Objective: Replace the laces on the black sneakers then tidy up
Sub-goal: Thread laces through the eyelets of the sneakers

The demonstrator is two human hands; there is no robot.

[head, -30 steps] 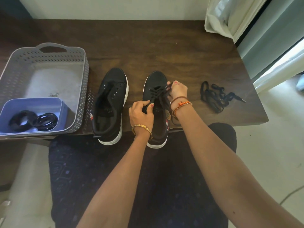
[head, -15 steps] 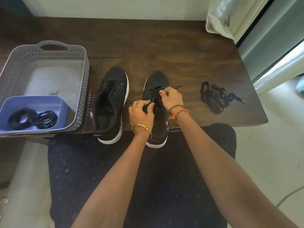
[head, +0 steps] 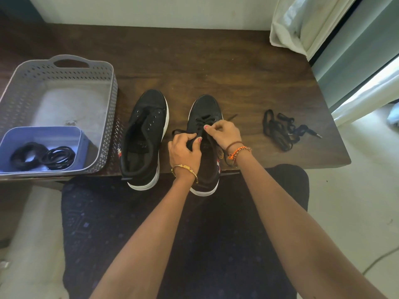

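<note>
Two black sneakers with white soles stand side by side on the dark wooden table, toes away from me. The left sneaker has bare eyelets and no lace. The right sneaker carries a black lace through its front eyelets. My left hand grips that shoe's left eyelet flap and lace. My right hand pinches the lace over the tongue. A loose black lace lies bundled on the table to the right.
A grey perforated basket stands at the table's left, holding a blue box with coiled black laces. A white curtain hangs at the back right. My lap is below the table's near edge.
My right hand came back from the shoe's right side to the middle over the tongue, drawing the lace inward. My left hand kept its grip on the left flap.
</note>
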